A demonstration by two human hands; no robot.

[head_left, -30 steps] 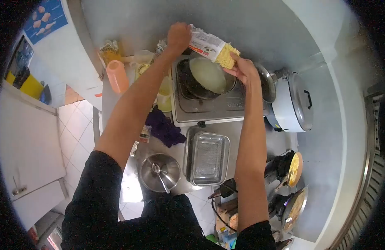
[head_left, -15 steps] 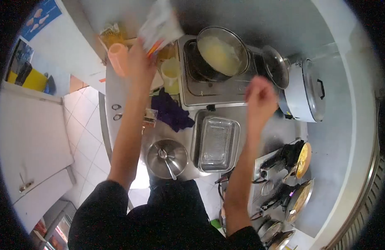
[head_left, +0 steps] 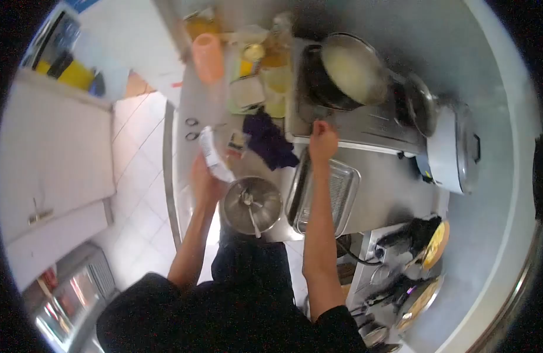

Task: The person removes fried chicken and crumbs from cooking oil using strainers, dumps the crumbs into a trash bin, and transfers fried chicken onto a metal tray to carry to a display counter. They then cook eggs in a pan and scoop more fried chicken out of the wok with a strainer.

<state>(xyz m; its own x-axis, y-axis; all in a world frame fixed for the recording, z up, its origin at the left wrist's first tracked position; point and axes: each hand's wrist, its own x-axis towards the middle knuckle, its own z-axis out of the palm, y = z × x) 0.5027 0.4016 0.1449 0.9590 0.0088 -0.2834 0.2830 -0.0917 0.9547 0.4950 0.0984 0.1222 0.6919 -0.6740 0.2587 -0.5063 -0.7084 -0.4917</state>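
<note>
My left hand (head_left: 208,183) is closed round a white plastic packet (head_left: 214,155), just left of a steel mixing bowl (head_left: 233,219). A metal spoon (head_left: 254,219) leans inside that bowl. At the front edge of the stove, below the pot (head_left: 327,88), my right hand (head_left: 323,142) has its fingers pinched together; a small greyish shape shows at the fingertips, too blurred to name. Beneath my right forearm lies a clear glass dish (head_left: 345,203) in a metal tray (head_left: 295,197). A dark purple cloth (head_left: 268,141) is bunched up between my hands.
Behind the cloth stand an orange cup (head_left: 207,59), a small white tub (head_left: 248,92) and bottles. Scissors handles (head_left: 192,130) lie at the counter's left. A pot lid (head_left: 420,106) and a large white cooker (head_left: 450,153) stand right of the pot; pans (head_left: 437,242) sit lower right.
My left hand has come down from the back of the counter with the packet, towards the bowl. My right hand has moved left to the front of the stove. The view has shifted.
</note>
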